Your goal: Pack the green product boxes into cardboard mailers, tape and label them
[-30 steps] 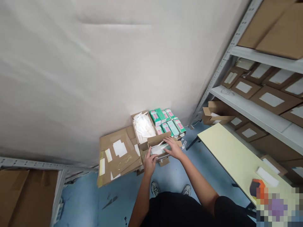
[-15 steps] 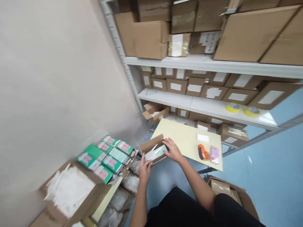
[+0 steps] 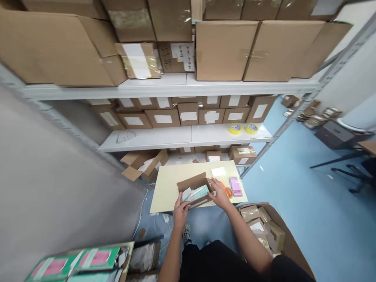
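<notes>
Between my hands is an open cardboard box (image 3: 192,182), with a light green packet (image 3: 200,192) and some white pieces lying inside it. My left hand (image 3: 180,211) grips the box's left end, thumb along the near wall. At the right end, my right hand (image 3: 219,194) is closed on the box wall. The box is over the front part of a cream table (image 3: 167,188); whether it touches the surface I cannot tell. Just right of my right hand lies an orange tape dispenser (image 3: 227,191), partly hidden by that hand.
A white paper (image 3: 218,171) and a purple item (image 3: 235,186) lie on the table. Behind stands a shelf (image 3: 147,135) with labelled boxes and yellow tape rolls (image 3: 235,129). A large carton (image 3: 289,235) of packed boxes is at right; green packages (image 3: 95,258) are at lower left.
My view has turned to the right, away from the green packages. Both hands have carried the open box from beside the table's left end to over its front part.
</notes>
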Demonstrator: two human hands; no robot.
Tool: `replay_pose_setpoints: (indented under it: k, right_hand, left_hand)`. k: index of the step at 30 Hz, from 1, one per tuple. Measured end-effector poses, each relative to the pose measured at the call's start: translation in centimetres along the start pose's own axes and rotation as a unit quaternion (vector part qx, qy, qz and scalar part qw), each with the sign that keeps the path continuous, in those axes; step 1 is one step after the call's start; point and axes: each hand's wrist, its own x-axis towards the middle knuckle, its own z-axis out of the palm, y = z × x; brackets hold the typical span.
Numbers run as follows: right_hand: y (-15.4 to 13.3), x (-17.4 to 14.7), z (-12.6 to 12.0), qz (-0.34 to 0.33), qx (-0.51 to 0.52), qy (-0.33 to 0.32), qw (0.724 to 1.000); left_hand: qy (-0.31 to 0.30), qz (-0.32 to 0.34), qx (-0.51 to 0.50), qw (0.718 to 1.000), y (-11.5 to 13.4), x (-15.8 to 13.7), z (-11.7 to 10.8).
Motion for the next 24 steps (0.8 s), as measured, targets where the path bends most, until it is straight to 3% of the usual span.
replay_pose_setpoints:
  k: [7,12,15,19,22,24]
  right_hand:
    - [-0.5,3.4,2.0,0.086,-0.036,0.029,0.995]
    - [-2.0,5.0,4.3,0.101,-0.05,0.003,0.994]
    - [-1.7,5.1,5.5,0.119,-0.057,0.0,0.991]
    - [0.0,4.3,6.2,0.159,-0.065,0.01,0.985]
    - [1.4,3.0,6.6,0.203,-0.066,0.046,0.976]
    - [2.4,1.8,7.2,0.233,-0.048,0.075,0.968]
  left_hand:
    - [-0.087,0.014,-0.031,0.996,-6.0,9.2,2.6]
    - [-0.12,-0.001,-0.064,0.991,-7.7,12.0,2.8]
    - [-0.112,-0.113,-0.134,0.978,-8.6,12.5,2.7]
    - [-0.077,-0.304,-0.25,0.916,-10.1,13.5,2.4]
    - [-0.1,-0.337,-0.344,0.871,-11.1,14.6,1.9]
    - [-0.091,-0.319,-0.384,0.862,-11.5,15.1,1.5]
